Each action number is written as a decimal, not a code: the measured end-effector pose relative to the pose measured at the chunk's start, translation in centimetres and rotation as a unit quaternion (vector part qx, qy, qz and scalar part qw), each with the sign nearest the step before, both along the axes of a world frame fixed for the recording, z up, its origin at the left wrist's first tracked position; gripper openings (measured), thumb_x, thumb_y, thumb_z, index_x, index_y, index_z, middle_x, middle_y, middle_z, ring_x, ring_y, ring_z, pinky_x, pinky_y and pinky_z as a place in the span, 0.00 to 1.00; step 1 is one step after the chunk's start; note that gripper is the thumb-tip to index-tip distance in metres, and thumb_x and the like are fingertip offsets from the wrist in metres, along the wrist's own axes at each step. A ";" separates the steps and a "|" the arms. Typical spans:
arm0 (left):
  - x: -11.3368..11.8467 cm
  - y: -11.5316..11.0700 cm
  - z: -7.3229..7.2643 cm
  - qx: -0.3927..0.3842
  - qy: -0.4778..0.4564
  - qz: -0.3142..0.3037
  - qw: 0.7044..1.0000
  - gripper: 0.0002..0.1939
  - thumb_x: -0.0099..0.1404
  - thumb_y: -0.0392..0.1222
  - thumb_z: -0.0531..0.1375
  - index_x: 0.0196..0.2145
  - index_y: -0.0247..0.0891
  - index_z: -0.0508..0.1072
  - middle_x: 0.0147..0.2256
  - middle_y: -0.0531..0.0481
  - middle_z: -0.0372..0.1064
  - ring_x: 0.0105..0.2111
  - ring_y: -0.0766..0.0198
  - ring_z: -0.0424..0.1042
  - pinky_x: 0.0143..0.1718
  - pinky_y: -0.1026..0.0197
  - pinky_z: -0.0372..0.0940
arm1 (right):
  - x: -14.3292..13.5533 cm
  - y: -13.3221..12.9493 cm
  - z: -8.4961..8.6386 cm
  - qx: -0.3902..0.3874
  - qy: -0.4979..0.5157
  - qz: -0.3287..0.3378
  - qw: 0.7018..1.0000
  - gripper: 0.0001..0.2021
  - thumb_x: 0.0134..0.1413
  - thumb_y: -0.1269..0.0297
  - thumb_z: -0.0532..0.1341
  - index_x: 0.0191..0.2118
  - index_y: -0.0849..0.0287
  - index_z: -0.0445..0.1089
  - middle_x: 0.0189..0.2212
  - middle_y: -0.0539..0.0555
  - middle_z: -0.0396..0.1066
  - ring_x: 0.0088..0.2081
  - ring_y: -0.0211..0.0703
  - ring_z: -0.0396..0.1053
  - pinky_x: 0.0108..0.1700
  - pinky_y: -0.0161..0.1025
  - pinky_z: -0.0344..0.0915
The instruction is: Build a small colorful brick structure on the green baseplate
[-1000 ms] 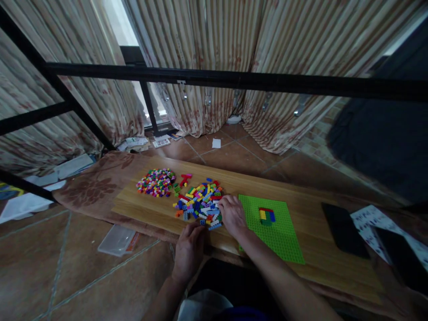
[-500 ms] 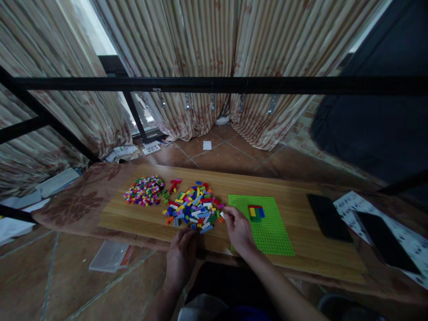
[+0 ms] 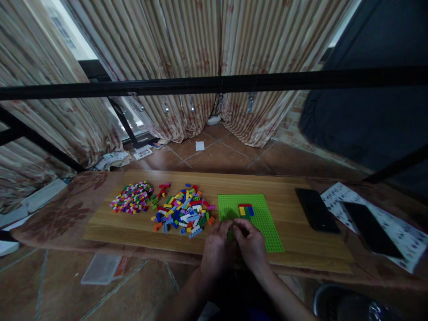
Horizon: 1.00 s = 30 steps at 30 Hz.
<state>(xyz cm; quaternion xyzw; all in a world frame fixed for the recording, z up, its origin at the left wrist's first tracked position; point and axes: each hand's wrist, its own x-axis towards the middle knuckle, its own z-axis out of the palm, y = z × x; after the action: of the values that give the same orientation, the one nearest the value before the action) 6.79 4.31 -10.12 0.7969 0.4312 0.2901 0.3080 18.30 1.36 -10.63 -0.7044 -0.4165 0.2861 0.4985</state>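
Note:
My left hand [image 3: 216, 245] and my right hand [image 3: 250, 243] meet over the near left part of the green studded baseplate [image 3: 267, 227]. Both have their fingers pinched together, and whatever lies between the fingertips is hidden or too small to make out. Just beyond them, a small block of red, yellow, green and blue bricks [image 3: 246, 209] is fixed on the baseplate. Left of my hands lies a loose pile of mixed building bricks [image 3: 187, 209]. Farther left is a heap of much smaller colourful pieces [image 3: 132, 197].
The wooden board [image 3: 133, 229] rests on a brown patterned cloth [image 3: 60, 214]. To the right lie a black tablet-like slab [image 3: 316, 209], a printed sheet [image 3: 337, 191] and another dark device [image 3: 371, 227]. A black rail [image 3: 200, 84] crosses beyond. A clear plastic lid [image 3: 100, 269] is on the floor.
My left hand has moved right, from the brick pile's near edge to the baseplate. My right hand has drawn nearer, and the fingertips now come together. The view has shifted slightly right.

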 end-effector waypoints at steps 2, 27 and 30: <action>0.7 0.3 0.0 -0.001 0.010 -0.001 1.000 0.21 0.58 0.30 0.58 0.49 0.40 0.66 0.44 0.45 0.70 0.43 0.57 0.71 0.46 0.54 0.70 | 0.6 0.1 0.0 0.004 0.002 -0.013 1.000 0.13 0.53 0.57 0.58 0.40 0.58 0.72 0.34 0.56 0.78 0.36 0.48 0.75 0.41 0.44 0.69; 3.6 7.8 -0.7 0.044 0.149 -0.051 0.987 0.26 0.54 0.42 0.68 0.51 0.48 0.71 0.51 0.47 0.64 0.50 0.54 0.63 0.54 0.50 0.58 | 8.9 -0.8 -1.1 0.024 -0.033 -0.080 0.996 0.16 0.55 0.54 0.57 0.40 0.59 0.73 0.35 0.58 0.77 0.34 0.47 0.74 0.39 0.44 0.69; 3.4 7.8 -0.7 0.035 0.153 -0.047 0.987 0.26 0.53 0.43 0.69 0.51 0.49 0.72 0.52 0.48 0.63 0.51 0.54 0.62 0.54 0.50 0.58 | 9.2 -0.5 -1.2 0.021 -0.044 -0.079 0.996 0.15 0.55 0.54 0.57 0.40 0.59 0.73 0.35 0.58 0.77 0.35 0.47 0.74 0.40 0.44 0.69</action>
<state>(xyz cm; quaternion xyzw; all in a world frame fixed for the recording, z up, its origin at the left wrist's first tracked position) 10.16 12.11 -10.84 0.8617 0.4245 0.1653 0.2234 27.47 0.88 -11.82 -0.7367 -0.3870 0.2053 0.5152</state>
